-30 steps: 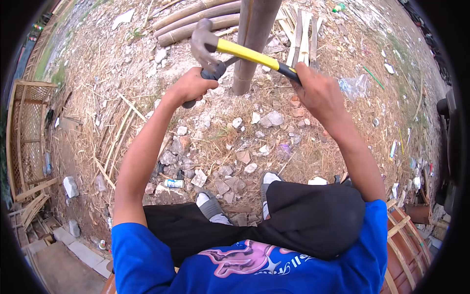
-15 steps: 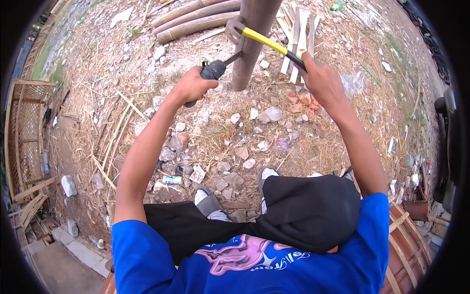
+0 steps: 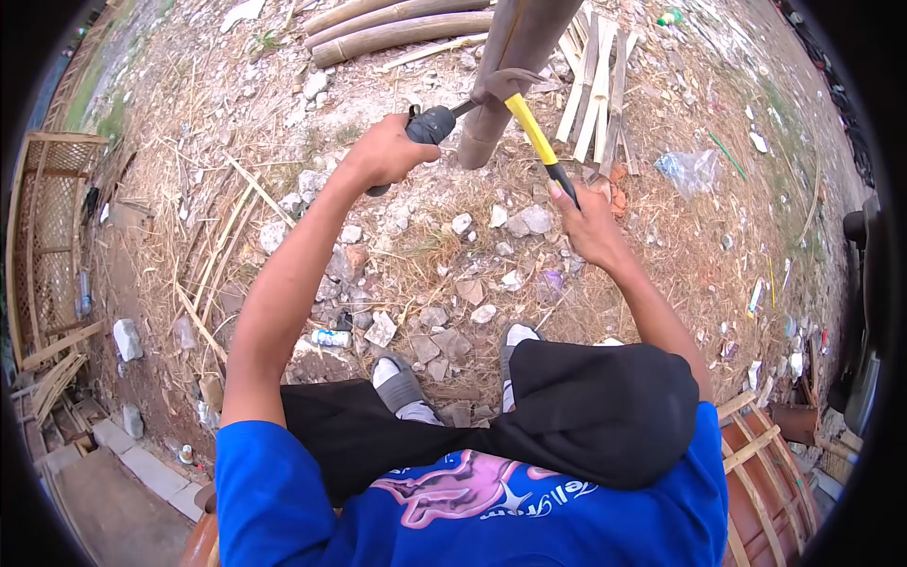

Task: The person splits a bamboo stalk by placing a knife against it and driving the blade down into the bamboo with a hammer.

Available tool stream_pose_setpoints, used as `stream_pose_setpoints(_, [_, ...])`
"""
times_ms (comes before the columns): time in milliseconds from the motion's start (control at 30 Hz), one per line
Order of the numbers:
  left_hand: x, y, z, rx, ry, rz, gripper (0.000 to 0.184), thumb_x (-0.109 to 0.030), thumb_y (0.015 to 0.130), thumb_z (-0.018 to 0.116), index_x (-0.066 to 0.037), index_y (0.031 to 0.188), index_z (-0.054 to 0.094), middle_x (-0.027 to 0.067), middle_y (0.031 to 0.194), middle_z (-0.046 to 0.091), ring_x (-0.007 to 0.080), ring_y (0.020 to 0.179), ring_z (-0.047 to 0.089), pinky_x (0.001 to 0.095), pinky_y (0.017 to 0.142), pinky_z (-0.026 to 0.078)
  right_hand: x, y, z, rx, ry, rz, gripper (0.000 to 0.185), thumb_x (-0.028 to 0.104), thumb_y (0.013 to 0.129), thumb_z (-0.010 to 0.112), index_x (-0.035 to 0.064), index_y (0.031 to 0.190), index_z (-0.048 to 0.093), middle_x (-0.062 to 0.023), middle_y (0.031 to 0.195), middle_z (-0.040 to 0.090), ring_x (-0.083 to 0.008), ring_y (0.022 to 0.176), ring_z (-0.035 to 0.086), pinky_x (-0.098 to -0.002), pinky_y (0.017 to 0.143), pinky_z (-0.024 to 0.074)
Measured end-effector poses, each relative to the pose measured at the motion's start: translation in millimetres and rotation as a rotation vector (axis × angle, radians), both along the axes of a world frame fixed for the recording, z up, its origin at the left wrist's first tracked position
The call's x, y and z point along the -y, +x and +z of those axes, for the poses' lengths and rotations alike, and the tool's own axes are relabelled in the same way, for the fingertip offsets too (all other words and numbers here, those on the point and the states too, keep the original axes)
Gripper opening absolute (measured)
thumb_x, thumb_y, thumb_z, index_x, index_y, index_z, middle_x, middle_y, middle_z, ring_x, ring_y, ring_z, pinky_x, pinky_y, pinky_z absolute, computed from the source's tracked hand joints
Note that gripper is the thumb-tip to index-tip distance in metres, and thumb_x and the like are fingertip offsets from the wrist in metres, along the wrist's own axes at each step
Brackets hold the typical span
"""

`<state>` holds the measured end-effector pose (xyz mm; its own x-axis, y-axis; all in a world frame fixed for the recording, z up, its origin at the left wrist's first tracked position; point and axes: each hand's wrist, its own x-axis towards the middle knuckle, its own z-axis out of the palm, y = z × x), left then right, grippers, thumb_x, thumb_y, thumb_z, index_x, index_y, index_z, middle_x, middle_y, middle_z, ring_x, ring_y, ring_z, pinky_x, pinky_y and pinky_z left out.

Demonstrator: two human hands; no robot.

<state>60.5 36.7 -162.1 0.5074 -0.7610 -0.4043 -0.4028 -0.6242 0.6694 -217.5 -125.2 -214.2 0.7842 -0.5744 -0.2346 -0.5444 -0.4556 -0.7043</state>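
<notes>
My left hand [image 3: 385, 153] is closed round a black-handled bladed tool [image 3: 431, 127], its narrow dark shaft reaching the bamboo pole [image 3: 515, 47]. Whether it is a knife or a chisel, I cannot tell. My right hand [image 3: 590, 222] grips a claw hammer [image 3: 534, 132] by the black end of its yellow and black handle. The hammer's metal head lies in front of the pole, close to where the shaft meets it; contact is unclear. The pole leans slightly, and its lower end is near the ground.
Bamboo poles [image 3: 402, 33] lie behind on the left, with split bamboo strips [image 3: 597, 94] to the right. Stones [image 3: 531, 221], a clear plastic bag [image 3: 690, 172] and a can [image 3: 332, 337] litter the ground. A lattice frame [image 3: 52, 236] stands at far left.
My right hand has moved down and nearer my body. The hammer head has shifted from the pole's left side to in front of it. My left hand still holds the bladed tool.
</notes>
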Motion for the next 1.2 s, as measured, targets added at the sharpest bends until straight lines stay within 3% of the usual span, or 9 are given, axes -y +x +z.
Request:
stream_pose_setpoints(233, [-3, -1, -3, 0.035, 0.002, -0.004, 0.045, -0.028, 0.076, 0.070, 0.004, 0.105, 0.059, 0.0071, 0.074, 0.062, 0.0158, 0.060, 0.060, 0.0320, 0.054, 0.048, -21, 6, 93, 0.286, 0.018, -0.044, 0.045, 0.043, 0.104, 0.051, -0.0008, 0.100, 0.058, -0.0094, 0.064, 0.052, -0.0188, 0.057, 0.048, -0.0355, 0.055, 0.0394])
stream_pose_setpoints(333, [-1, 0, -5, 0.070, 0.023, -0.020, 0.045, -0.029, 0.076, 0.071, 0.005, 0.103, 0.058, 0.0077, 0.074, 0.062, 0.0164, 0.059, 0.060, 0.0326, 0.054, 0.049, -28, 15, 36, 0.404, -0.009, -0.068, 0.046, 0.044, 0.104, 0.049, -0.0006, 0.100, 0.058, -0.0105, 0.064, 0.052, -0.0215, 0.058, 0.050, -0.0387, 0.057, 0.0410])
stream_pose_setpoints(400, [-4, -7, -4, 0.045, 0.064, 0.003, 0.047, -0.029, 0.075, 0.072, 0.005, 0.104, 0.058, 0.0090, 0.076, 0.062, 0.0171, 0.060, 0.060, 0.0331, 0.056, 0.051, -23, 16, 22, 0.087, -0.060, -0.019, 0.049, 0.047, 0.104, 0.046, -0.0003, 0.102, 0.058, -0.0126, 0.064, 0.054, -0.0267, 0.060, 0.053, -0.0446, 0.061, 0.0423])
stream_pose_setpoints(633, [-10, -5, -7, 0.034, 0.022, 0.001, 0.048, -0.030, 0.074, 0.072, 0.004, 0.105, 0.059, 0.0102, 0.077, 0.063, 0.0176, 0.064, 0.061, 0.0344, 0.058, 0.050, -27, 15, 84, 0.338, 0.048, -0.037, 0.052, 0.051, 0.103, 0.047, -0.0001, 0.100, 0.059, -0.0111, 0.067, 0.056, -0.0238, 0.064, 0.056, -0.0383, 0.062, 0.0430])
stream_pose_setpoints(733, [-9, -11, 2, 0.014, 0.068, 0.000, 0.046, -0.030, 0.074, 0.072, 0.003, 0.103, 0.060, 0.0103, 0.077, 0.063, 0.0177, 0.064, 0.061, 0.0339, 0.058, 0.050, -23, 14, 25, 0.185, -0.016, -0.033, 0.051, 0.049, 0.103, 0.048, -0.0006, 0.099, 0.058, -0.0133, 0.069, 0.056, -0.0255, 0.065, 0.056, -0.0405, 0.063, 0.0435])
stream_pose_setpoints(767, [-6, -13, 7, 0.001, 0.081, 0.006, 0.045, -0.030, 0.073, 0.072, 0.002, 0.103, 0.061, 0.0103, 0.077, 0.063, 0.0177, 0.064, 0.061, 0.0337, 0.058, 0.050, -19, 17, 15, -0.107, -0.018, 0.004, 0.050, 0.047, 0.103, 0.047, -0.0010, 0.096, 0.057, -0.0151, 0.071, 0.056, -0.0277, 0.065, 0.056, -0.0428, 0.064, 0.0437])
stream_pose_setpoints(900, [-11, -8, -18, 0.134, 0.033, -0.113, 0.053, -0.032, 0.071, 0.074, 0.004, 0.109, 0.061, 0.0151, 0.088, 0.067, 0.0252, 0.080, 0.063, 0.0375, 0.075, 0.050, -30, 12, 10, 0.100, 0.031, -0.027, 0.055, 0.053, 0.103, 0.046, -0.0008, 0.096, 0.057, -0.0138, 0.068, 0.054, -0.0273, 0.064, 0.054, -0.0430, 0.063, 0.0429])
stream_pose_setpoints(1000, [-14, -7, -14, 0.111, 0.046, -0.077, 0.052, -0.032, 0.071, 0.074, 0.002, 0.109, 0.062, 0.0153, 0.090, 0.066, 0.0247, 0.078, 0.063, 0.0373, 0.073, 0.050, -39, -2, 29, 0.206, 0.065, -0.065, 0.057, 0.055, 0.102, 0.046, -0.0009, 0.100, 0.058, -0.0118, 0.067, 0.053, -0.0243, 0.062, 0.053, -0.0406, 0.060, 0.0419])
stream_pose_setpoints(1200, [-16, 26, -17, 0.074, 0.078, -0.054, 0.049, -0.029, 0.071, 0.073, 0.002, 0.107, 0.061, 0.0155, 0.089, 0.066, 0.0265, 0.081, 0.065, 0.0382, 0.074, 0.050, -37, -40, -19, 0.281, 0.030, -0.204, 0.043, 0.039, 0.104, 0.050, -0.0012, 0.118, 0.056, -0.0122, 0.070, 0.058, -0.0240, 0.061, 0.057, -0.0404, 0.058, 0.0428])
